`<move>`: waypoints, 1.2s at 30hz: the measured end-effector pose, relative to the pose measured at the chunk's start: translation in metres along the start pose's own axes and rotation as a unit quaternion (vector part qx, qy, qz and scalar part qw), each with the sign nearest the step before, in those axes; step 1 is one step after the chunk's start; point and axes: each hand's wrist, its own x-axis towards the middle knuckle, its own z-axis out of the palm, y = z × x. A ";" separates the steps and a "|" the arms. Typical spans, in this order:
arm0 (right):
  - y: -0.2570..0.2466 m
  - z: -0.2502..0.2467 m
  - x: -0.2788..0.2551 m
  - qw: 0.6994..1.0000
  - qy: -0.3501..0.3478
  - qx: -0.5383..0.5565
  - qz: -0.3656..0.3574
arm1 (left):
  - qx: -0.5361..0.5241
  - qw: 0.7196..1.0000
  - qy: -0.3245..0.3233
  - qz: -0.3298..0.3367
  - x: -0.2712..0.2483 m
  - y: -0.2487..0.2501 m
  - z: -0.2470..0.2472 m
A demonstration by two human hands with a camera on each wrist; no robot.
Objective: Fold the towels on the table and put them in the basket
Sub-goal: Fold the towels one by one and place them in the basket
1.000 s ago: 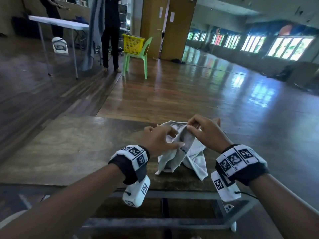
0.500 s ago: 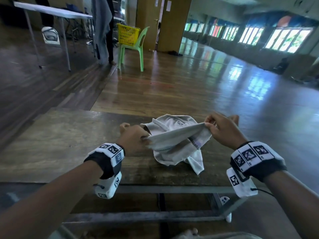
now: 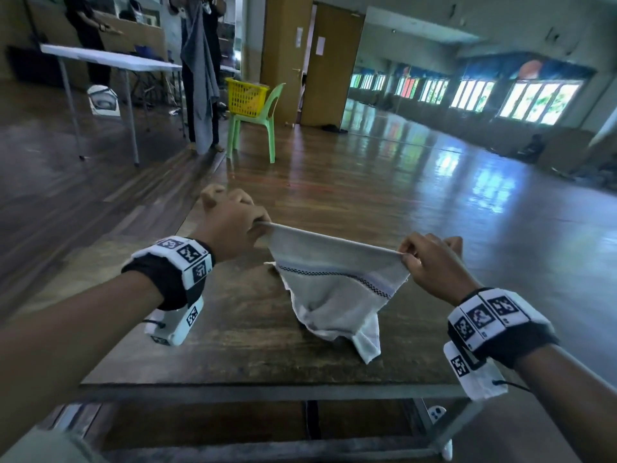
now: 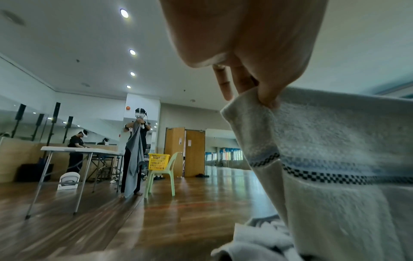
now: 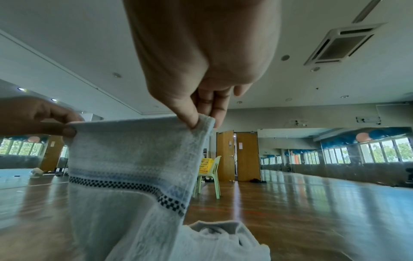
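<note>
Showing only overhead: towel (image 3: 334, 285) touching table (image 3: 233, 355)

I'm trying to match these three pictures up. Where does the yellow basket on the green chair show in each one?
Head: yellow basket upper left of centre, on the green chair.
Left wrist: lower left of centre, left of the towel.
Right wrist: centre, partly behind the towel's right edge.
Shared landmark: the wooden double door behind it.
</note>
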 end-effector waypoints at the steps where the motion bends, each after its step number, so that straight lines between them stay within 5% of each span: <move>1: -0.002 -0.008 0.003 1.000 0.009 0.000 -0.002 | 0.000 1.000 0.003 0.004 0.007 -0.001 -0.010; 20: -0.035 -0.197 0.062 0.973 0.222 -0.054 -0.026 | 0.043 0.994 0.094 0.021 0.098 0.015 -0.196; 36: -0.058 -0.269 0.038 0.958 0.283 -0.019 -0.046 | 0.139 0.983 0.122 0.013 0.067 0.026 -0.275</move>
